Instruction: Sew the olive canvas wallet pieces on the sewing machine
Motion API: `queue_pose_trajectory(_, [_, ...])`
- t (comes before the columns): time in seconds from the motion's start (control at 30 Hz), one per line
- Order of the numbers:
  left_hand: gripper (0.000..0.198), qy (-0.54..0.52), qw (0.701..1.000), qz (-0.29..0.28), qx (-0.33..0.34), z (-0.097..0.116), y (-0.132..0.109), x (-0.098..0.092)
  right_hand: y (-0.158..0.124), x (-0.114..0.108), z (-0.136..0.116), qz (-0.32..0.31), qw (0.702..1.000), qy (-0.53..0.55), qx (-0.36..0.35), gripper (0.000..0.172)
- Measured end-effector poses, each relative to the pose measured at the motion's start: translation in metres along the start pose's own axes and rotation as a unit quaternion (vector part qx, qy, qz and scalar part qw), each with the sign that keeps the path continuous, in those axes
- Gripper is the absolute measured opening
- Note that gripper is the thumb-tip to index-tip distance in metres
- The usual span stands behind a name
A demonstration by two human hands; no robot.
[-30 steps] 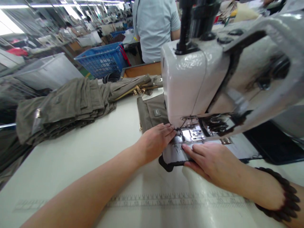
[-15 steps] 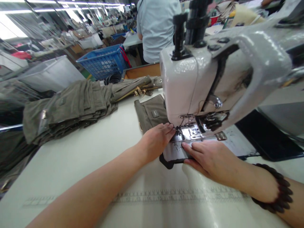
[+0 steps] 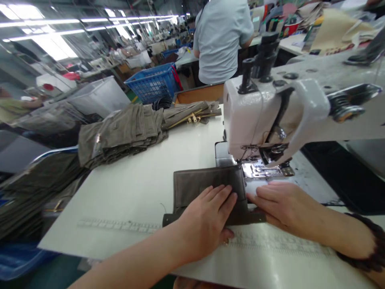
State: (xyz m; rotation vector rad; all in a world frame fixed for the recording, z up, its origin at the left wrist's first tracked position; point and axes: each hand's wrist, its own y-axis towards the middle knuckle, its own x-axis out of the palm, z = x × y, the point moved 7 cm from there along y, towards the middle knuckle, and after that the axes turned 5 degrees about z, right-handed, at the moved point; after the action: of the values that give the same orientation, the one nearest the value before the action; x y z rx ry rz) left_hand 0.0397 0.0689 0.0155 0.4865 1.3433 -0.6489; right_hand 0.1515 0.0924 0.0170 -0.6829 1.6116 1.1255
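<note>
An olive-grey fabric pouch piece [image 3: 188, 186] lies on the white table, its upper right corner at the needle area of the sewing machine [image 3: 246, 116]. My left hand [image 3: 207, 220] rests flat on it with fingers stretched out; its thumb is by the lower edge, near a small gold-coloured zipper pull [image 3: 226, 241]. At the piece's right edge, my right hand [image 3: 282, 204] has its thumb and fingers closed on the border, just in front of the metal needle plate [image 3: 261, 170]. The fingertips partly cover that edge.
Stacked olive pouch pieces [image 3: 120, 132] lie at the table's left, with gold zippers behind. A printed ruler scale [image 3: 120, 225] runs along the front. Beyond stand a blue crate [image 3: 153, 82] and a person in a light blue shirt [image 3: 222, 40]. More fabric hangs left.
The pouch piece has come from behind the needle toward me and been turned. My left hand has moved nearer and now lies on it. The view has shifted left.
</note>
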Motion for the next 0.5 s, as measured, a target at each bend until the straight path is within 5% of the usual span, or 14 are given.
queue_pose_trajectory(0.5, [0.042,0.019,0.997,0.073,0.036,0.008,0.002,-0.003,0.005,0.008,0.009,-0.103,0.985,0.111,0.089,0.02])
